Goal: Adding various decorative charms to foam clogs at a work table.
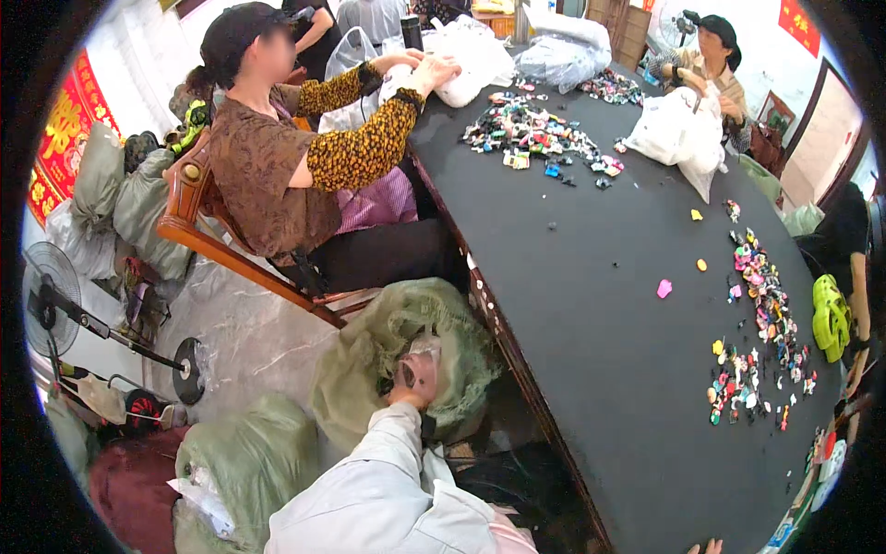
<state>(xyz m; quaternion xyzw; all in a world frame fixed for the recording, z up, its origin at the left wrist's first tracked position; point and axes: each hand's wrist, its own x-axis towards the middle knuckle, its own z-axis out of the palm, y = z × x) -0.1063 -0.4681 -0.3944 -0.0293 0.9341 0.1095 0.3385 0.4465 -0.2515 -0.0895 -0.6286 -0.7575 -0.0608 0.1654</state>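
Green mesh sack (369, 360), on floor beside worktop (591, 305): left hand (417, 377) reaches into its mouth, grip hidden inside, state untellable. Right hand (709, 547) barely shows at the worktop's edge, grip unclear. Best done holding the mouth wide.

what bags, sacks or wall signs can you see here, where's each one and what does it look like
Green mesh sack: on the floor beside the black table, open, the left hand reaching in.
Second green sack: lower left floor, bulging.
White plastic bags: far table end, soft and crumpled.
Red wall hanging: left wall, gold pattern.
Grey sacks: stacked under it.

Red banner (65, 138) left; white bags (678, 134) on table (591, 305).
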